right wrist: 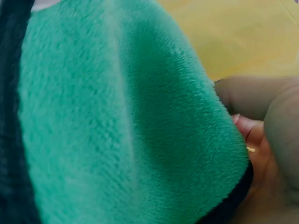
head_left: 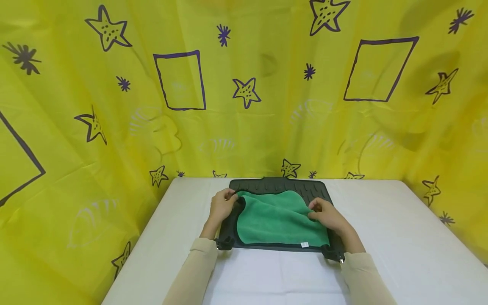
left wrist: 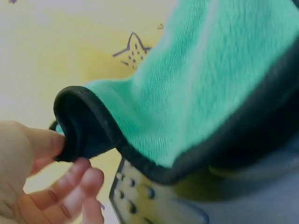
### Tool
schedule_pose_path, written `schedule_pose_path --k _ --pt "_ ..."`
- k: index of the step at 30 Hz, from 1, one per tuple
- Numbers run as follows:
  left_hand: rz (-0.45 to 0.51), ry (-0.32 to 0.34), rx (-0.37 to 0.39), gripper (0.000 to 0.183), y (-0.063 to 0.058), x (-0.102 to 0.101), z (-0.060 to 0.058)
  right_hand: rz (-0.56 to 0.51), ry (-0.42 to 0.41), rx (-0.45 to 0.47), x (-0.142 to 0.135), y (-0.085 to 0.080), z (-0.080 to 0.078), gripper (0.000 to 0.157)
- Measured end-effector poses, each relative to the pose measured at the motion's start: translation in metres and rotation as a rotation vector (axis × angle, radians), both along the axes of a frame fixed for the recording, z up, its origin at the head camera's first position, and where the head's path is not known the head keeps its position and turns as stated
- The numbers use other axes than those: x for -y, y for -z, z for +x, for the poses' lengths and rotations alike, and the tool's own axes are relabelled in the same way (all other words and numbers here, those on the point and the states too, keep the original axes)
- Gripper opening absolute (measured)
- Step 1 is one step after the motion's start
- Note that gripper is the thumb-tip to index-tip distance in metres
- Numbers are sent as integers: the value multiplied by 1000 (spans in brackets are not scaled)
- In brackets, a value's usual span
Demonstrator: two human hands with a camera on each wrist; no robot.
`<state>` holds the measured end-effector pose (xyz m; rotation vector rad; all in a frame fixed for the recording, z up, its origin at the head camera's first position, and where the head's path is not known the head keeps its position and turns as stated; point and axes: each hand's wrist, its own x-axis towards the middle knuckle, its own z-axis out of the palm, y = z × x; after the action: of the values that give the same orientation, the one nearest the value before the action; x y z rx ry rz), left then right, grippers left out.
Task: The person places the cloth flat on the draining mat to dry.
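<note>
A green plush cloth (head_left: 280,220) with black edging hangs between my two hands over a dark ridged mat (head_left: 248,185). At its upper left corner, my left hand (head_left: 222,206) pinches the edge between thumb and fingers. The left wrist view shows that corner curling over, the black trim (left wrist: 105,123) folded beside the fingertips. My right hand (head_left: 328,215) grips the cloth's right edge; in the right wrist view the thumb (right wrist: 247,95) lies at the border, with the other fingertips partly hidden behind the fabric. A small white tag (head_left: 304,245) shows on the near edge.
The mat lies on a white table (head_left: 381,220). Behind and beside it hangs a yellow curtain (head_left: 274,127) printed with stars and squares. Black camera mounts sit on the left wrist (head_left: 225,243) and the right wrist (head_left: 333,253).
</note>
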<state>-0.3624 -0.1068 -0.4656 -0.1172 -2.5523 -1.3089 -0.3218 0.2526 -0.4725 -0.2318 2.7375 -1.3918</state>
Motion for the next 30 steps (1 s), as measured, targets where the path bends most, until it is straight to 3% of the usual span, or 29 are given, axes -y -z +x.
schedule_pose_path --k 7,12,18,24,30 --pt "79 127 -133 13 -9 -12 6 -103 7 5 6 -3 -4 48" --pt "100 187 -209 13 -13 -18 9 -105 11 -11 9 -4 -5 51" --pt "102 124 -298 14 -16 -20 8 -203 48 2 4 -11 -4 45" --pt "111 20 -306 14 -19 -22 2 -230 149 -117 -1 -25 1 42" --pt "83 4 -270 17 -27 -23 -14 -214 158 -148 -1 -34 2 43"
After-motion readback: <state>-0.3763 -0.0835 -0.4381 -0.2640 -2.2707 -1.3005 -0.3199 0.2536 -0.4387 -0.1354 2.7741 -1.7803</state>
